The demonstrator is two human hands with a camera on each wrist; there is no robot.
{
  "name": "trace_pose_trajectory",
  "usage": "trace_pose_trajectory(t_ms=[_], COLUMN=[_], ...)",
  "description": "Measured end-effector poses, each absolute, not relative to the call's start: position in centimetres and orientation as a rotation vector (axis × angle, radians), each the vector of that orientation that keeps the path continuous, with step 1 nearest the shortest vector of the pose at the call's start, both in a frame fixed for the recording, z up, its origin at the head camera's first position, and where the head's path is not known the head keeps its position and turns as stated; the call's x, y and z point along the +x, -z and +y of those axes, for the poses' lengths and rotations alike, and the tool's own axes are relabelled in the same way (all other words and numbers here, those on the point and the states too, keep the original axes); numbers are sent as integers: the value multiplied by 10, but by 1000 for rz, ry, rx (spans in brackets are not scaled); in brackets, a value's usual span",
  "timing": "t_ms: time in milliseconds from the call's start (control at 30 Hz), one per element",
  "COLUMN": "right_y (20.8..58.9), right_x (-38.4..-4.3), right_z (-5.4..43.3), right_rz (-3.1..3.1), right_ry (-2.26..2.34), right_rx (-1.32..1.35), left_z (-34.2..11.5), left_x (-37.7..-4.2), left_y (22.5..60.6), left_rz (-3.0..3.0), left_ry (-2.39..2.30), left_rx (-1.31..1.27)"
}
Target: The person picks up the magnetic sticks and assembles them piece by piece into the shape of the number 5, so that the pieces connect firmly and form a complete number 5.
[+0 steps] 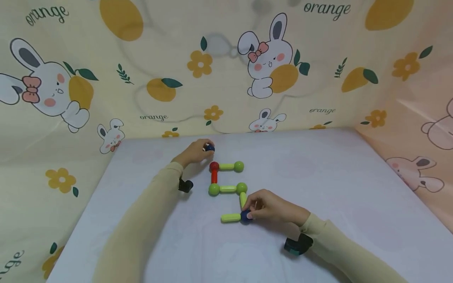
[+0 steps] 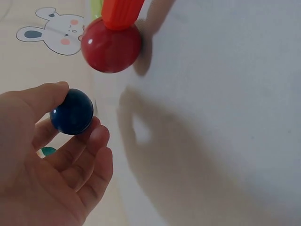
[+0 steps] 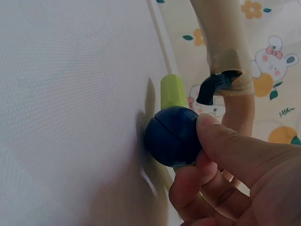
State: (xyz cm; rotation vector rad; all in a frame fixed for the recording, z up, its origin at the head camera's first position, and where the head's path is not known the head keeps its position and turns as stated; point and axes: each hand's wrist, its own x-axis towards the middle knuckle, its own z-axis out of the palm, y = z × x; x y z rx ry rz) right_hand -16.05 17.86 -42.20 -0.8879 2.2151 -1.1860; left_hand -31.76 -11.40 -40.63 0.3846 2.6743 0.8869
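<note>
Between thumb and fingers, my left hand (image 1: 194, 153) pinches a dark blue ball (image 2: 72, 112), just beyond the red ball (image 1: 214, 166) of a ball-and-rod shape on the table. From that red ball a light green rod (image 1: 226, 166) runs right to a green ball (image 1: 239, 166), and a red rod (image 1: 214, 177) comes down to another green ball (image 1: 214, 189). More green rods continue in a zigzag to a second blue ball (image 3: 173, 137) at the near end. My right hand (image 1: 274, 207) grips this ball, from which a green rod (image 1: 231, 218) points left.
A white-covered table (image 1: 301, 165) lies under the shape. Behind and at the sides hangs a cloth (image 1: 226, 90) printed with rabbits and oranges. Dark wrist cameras are strapped at the left sleeve (image 1: 141, 220) and the right sleeve (image 1: 347, 247).
</note>
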Motion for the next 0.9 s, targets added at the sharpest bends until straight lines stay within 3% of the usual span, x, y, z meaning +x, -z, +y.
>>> trace_pose_trajectory(t_ms=[900], right_y=[422], right_x=[-162], right_z=[180], right_rz=[2203], right_ry=[1188], right_rx=[-894], left_z=[-134], left_x=[-272], left_y=[382], left_rz=[2676], left_ry=[-926], left_rx=[590])
